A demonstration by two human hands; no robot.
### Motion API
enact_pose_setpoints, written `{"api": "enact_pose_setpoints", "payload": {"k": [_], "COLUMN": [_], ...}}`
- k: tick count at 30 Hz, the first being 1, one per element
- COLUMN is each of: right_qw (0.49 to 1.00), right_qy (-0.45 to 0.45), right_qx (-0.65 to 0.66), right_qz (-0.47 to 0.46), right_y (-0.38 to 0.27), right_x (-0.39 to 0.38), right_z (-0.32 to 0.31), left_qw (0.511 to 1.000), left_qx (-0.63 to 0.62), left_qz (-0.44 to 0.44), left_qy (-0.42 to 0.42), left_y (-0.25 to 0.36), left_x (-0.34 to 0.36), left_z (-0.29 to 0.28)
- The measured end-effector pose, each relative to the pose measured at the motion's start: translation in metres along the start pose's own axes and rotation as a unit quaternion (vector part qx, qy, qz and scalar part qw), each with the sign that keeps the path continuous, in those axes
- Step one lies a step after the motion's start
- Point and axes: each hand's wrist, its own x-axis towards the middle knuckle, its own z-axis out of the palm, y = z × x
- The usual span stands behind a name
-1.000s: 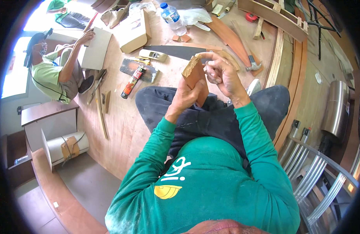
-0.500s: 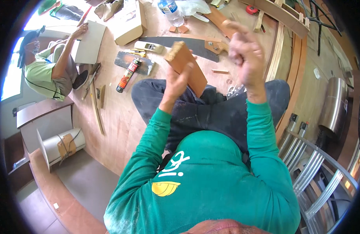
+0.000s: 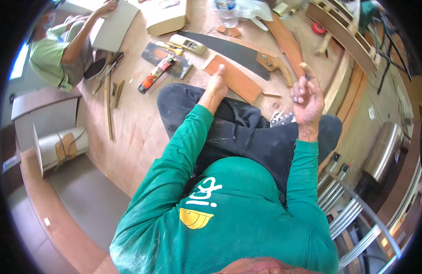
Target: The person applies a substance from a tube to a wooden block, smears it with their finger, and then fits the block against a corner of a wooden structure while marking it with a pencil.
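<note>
In the upper centre of the frame, the left hand (image 3: 215, 89) grips a flat, rectangular reddish-brown wooden board (image 3: 239, 81), thumb on top. The board has tipped down from upright, showing its broad face. The right hand (image 3: 307, 102) has drawn away rightward, index finger raised with tan paste (image 3: 303, 66) at its tip, the others loosely curled, so the left alone now supports the board, below a dark-bladed, wooden-handled handsaw (image 3: 229, 50).

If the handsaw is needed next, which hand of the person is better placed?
Probably the right hand: it is near the handsaw's wooden handle and grips nothing visible, though its index fingertip looks tan-smeared. The left hand is occupied, holding the brown board.
</note>
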Motion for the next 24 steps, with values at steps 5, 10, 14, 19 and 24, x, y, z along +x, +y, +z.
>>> {"api": "enact_pose_setpoints", "payload": {"k": [5,10,14,19,24], "right_qw": [0.998,0.996,0.981,0.921,0.892], "right_qy": [-0.015,-0.028,-0.054,-0.127,-0.162], "right_qx": [-0.026,0.002,0.086,0.265,0.353], "right_qz": [0.057,0.084,0.163,0.256,0.231], "right_y": [0.024,0.028,0.042,0.055,0.045], "right_x": [0.005,0.003,-0.003,-0.004,-0.003], "right_z": [0.018,0.033,0.064,0.095,0.111], "left_qw": [0.929,0.857,0.4,0.465,0.499], "left_qx": [0.34,0.485,0.787,0.858,0.739], "left_qz": [-0.131,0.114,0.464,0.22,0.447], "left_qy": [0.067,-0.131,0.081,0.001,-0.072], "left_y": [0.008,0.114,0.219,0.258,0.258], "left_x": [-0.03,-0.096,-0.04,0.0,-0.069], "left_z": [0.006,0.012,-0.044,-0.092,-0.02]}}
